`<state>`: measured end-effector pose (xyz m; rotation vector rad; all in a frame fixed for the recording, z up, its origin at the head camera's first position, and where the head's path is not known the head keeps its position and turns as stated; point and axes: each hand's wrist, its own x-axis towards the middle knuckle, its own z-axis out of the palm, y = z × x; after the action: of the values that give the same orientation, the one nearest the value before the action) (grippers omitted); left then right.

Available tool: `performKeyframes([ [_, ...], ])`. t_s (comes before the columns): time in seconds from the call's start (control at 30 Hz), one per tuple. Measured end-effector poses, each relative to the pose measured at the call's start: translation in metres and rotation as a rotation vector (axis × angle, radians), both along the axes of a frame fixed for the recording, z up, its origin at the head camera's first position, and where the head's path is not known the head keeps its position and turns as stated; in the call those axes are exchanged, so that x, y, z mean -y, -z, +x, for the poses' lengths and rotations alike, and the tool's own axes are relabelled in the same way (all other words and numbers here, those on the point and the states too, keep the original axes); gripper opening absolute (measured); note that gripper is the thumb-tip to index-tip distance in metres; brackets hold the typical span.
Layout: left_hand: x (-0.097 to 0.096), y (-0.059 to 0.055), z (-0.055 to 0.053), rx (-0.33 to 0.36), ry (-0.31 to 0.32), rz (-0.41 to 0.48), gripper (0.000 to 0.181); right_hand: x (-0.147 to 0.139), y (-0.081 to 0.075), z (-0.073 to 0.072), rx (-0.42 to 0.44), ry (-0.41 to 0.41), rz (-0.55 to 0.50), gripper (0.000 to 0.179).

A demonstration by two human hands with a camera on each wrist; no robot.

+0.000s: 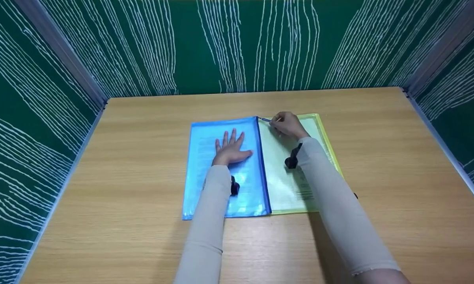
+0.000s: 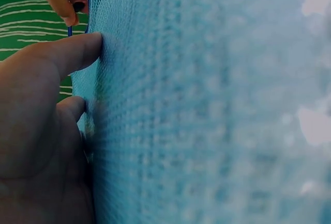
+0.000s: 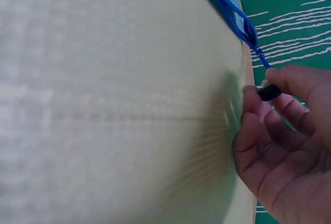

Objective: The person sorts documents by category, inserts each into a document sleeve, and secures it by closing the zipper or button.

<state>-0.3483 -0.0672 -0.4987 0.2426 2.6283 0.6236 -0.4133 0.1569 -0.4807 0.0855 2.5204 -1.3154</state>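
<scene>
A blue mesh zip pouch [image 1: 247, 189] with a printed sheet inside lies flat, its dark blue zipper [image 1: 264, 165] along the right side. My left hand [image 1: 231, 152] rests on it with spread, straight fingers; in the left wrist view the thumb [image 2: 77, 50] touches the blue mesh. At the zipper's far end, my right hand [image 1: 286, 124] pinches the zipper pull [image 3: 264, 58], a blue cord with a black tip [image 3: 269, 92]. Beneath that hand is a yellow mesh zip pouch [image 1: 278, 169], also with a printed sheet, its left side meeting the blue pouch.
Both pouches lie on a wooden table [image 1: 134, 165]. Green panels [image 1: 189, 47] with white wavy lines stand behind the table and at both sides. A black wrist camera [image 1: 292, 159] hangs close over the yellow pouch.
</scene>
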Motion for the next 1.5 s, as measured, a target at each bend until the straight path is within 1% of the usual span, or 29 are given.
performKeyframes([
  [0.13,0.0,-0.001,0.0,0.004,-0.016,-0.005,0.082,-0.003,0.005,0.002,-0.033,-0.007,-0.024,0.02],
  [0.23,-0.001,0.0,0.0,-0.002,-0.021,-0.008,0.081,-0.005,0.009,0.005,-0.079,-0.034,-0.022,0.021],
  [0.47,-0.001,-0.002,0.002,-0.005,-0.014,0.01,0.081,-0.01,0.012,0.007,-0.214,-0.174,0.068,0.024],
  [0.67,-0.001,-0.005,0.003,-0.007,-0.017,0.006,0.081,-0.011,0.007,0.008,-0.248,-0.249,0.107,0.022],
  [0.83,-0.001,-0.004,0.003,-0.011,-0.016,-0.001,0.081,-0.013,0.009,0.009,-0.305,-0.364,0.165,0.024],
  [0.9,-0.002,-0.004,0.003,-0.011,-0.018,-0.005,0.081,-0.014,0.009,0.011,-0.313,-0.385,0.172,0.024],
  [1.03,-0.002,-0.004,0.003,-0.008,-0.022,-0.001,0.081,-0.014,0.009,0.013,-0.308,-0.398,0.175,0.025],
  [1.2,-0.003,-0.005,0.003,-0.008,-0.019,0.005,0.08,-0.014,0.007,0.016,-0.267,-0.41,0.174,0.026],
  [1.3,-0.003,-0.005,0.002,-0.007,-0.017,0.002,0.08,-0.014,0.006,0.018,-0.232,-0.403,0.179,0.026],
  [1.5,-0.002,-0.001,0.0,0.017,-0.027,-0.009,0.081,-0.02,0.008,0.022,-0.265,-0.411,0.174,0.023],
])
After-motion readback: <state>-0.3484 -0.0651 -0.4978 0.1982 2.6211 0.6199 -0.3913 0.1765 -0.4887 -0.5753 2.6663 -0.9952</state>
